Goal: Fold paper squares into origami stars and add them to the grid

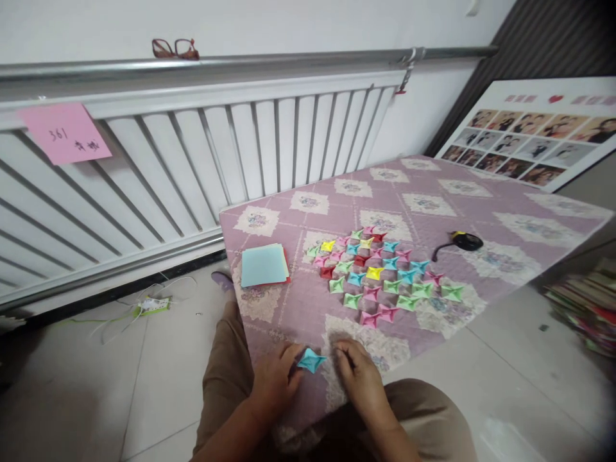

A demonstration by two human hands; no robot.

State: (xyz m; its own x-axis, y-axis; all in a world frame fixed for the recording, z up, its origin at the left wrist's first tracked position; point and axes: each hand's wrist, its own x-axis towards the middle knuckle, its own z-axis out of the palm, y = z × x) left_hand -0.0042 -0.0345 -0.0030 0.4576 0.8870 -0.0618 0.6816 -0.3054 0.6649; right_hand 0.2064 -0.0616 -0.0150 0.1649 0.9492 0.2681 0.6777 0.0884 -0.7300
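A light blue folded paper boat (312, 360) lies near the front edge of the table. My left hand (278, 375) is at its left end, thumb and fingers closed around that tip. To the right of the boat, apart from it, is my right hand (359, 372), its fingers curled and partly blurred; whether anything is between them cannot be made out. Farther back, several small paper boats in pink, green, blue, red and yellow stand in rows, among them a yellow one (375, 273). A stack of square paper (262, 265), light blue on top, lies at the left.
The table (298, 301) has a purple patterned cloth. A black object with a thin curved arm (466, 241) lies at the right. Behind are a white radiator (250, 147) and a photo board (534, 138). A power strip (153, 305) is on the floor.
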